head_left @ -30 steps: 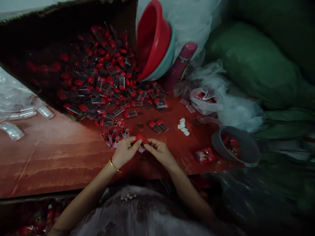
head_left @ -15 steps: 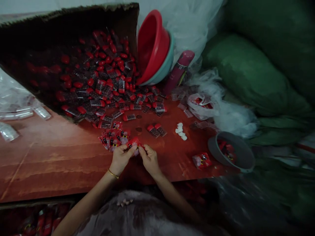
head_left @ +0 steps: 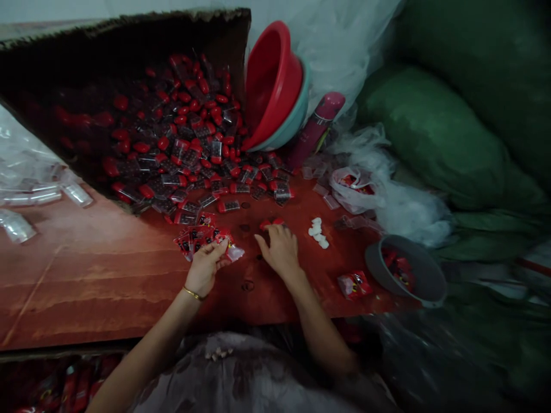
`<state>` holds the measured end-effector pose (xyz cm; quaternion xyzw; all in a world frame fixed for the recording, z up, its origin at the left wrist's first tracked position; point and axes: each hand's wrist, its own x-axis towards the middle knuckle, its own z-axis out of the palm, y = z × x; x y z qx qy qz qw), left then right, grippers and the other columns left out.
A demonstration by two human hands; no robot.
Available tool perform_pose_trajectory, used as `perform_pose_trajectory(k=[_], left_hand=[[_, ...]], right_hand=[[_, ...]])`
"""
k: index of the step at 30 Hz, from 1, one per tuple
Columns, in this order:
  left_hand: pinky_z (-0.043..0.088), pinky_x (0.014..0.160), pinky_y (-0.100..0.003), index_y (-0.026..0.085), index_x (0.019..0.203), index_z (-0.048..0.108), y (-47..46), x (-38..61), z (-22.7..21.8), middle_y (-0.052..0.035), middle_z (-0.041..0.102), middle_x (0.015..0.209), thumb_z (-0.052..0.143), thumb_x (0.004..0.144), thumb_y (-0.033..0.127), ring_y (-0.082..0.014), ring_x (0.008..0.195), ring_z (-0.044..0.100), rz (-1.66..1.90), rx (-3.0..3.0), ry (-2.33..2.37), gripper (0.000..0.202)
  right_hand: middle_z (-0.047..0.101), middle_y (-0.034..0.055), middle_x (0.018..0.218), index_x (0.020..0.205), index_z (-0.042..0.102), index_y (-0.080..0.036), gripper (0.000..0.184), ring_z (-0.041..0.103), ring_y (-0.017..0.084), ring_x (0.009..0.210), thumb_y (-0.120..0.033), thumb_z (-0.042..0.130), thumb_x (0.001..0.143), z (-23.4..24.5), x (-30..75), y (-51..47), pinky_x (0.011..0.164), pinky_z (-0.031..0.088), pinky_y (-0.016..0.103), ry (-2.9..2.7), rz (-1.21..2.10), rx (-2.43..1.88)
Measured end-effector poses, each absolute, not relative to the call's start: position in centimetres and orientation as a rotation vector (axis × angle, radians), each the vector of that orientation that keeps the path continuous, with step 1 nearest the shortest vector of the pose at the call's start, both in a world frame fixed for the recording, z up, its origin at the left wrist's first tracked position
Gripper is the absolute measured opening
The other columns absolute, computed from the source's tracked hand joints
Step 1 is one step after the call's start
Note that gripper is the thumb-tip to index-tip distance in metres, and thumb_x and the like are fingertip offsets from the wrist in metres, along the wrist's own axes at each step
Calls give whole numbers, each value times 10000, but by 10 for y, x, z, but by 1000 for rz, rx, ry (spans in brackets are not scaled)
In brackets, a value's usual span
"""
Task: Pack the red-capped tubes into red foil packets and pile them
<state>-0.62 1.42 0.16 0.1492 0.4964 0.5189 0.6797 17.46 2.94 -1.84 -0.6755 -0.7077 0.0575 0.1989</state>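
Note:
My left hand (head_left: 204, 268) pinches a small red printed plastic packet (head_left: 235, 252) with a clear lower end, held just above the table. Under and behind it lies a pile of similar red packets (head_left: 186, 240). My right hand (head_left: 282, 252) reaches over the small red-capped clear containers (head_left: 279, 221), thumb apart from the fingers. Its fingers cover most of them, so I cannot tell whether they grip. A few white round pieces (head_left: 317, 234) lie to the right of this hand.
A tipped cardboard box (head_left: 248, 51) spills many red-capped containers (head_left: 206, 129) onto the red-brown table (head_left: 107, 275). Behind stand a red basin (head_left: 282, 74), a light blue basin (head_left: 303, 97) and a pink flask (head_left: 316, 126). A grey tub (head_left: 374, 258) and another packet (head_left: 353, 285) are on the right.
My hands, together at the packet before, have parted. The left keeps the packet and has shifted slightly left; the right has moved up and right onto the red-capped containers.

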Motion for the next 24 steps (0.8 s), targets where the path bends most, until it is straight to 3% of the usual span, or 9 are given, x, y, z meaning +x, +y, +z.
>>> perform_pose_trajectory(k=[4, 7, 11, 16, 24], left_hand=[[492, 522, -221, 145, 628, 605, 18, -8, 5, 37, 592, 521, 858, 416, 359, -76, 480, 538, 1079, 241, 1057, 394], [495, 540, -225, 153, 687, 619, 17, -5, 4, 21, 624, 561, 833, 494, 361, -85, 504, 563, 1032, 213, 1035, 356], [489, 541, -224, 151, 627, 592, 15, -4, 0, 29, 602, 532, 844, 449, 394, -83, 496, 550, 1058, 230, 1035, 393], [464, 560, -199, 142, 557, 568, 12, -4, 0, 47, 575, 557, 831, 475, 394, -62, 532, 530, 1154, 351, 1050, 374], [421, 616, -199, 133, 586, 643, 7, -4, 0, 26, 607, 588, 786, 553, 420, -70, 582, 504, 1196, 662, 1058, 322]], right_hand=[[597, 185, 1111, 1167, 541, -105, 376, 512, 295, 952, -298, 516, 845, -26, 191, 36, 777, 357, 390, -2067, -118, -2143], [629, 188, 1043, 1112, 561, -87, 316, 542, 288, 930, -234, 457, 854, -32, 194, 33, 797, 367, 400, -2045, -61, -2088], [657, 100, 812, 988, 574, -133, 258, 595, 197, 705, -264, 394, 857, -24, 195, 11, 694, 446, 324, -1812, 479, -1831], [547, -33, 578, 948, 557, -168, 335, 458, 73, 379, -448, 399, 855, 4, 186, -31, 422, 400, 204, -1397, 1330, -1448], [504, -54, 507, 857, 587, -151, 328, 432, 46, 350, -453, 461, 826, 0, 171, -31, 333, 289, 144, -1249, 1568, -1335]])
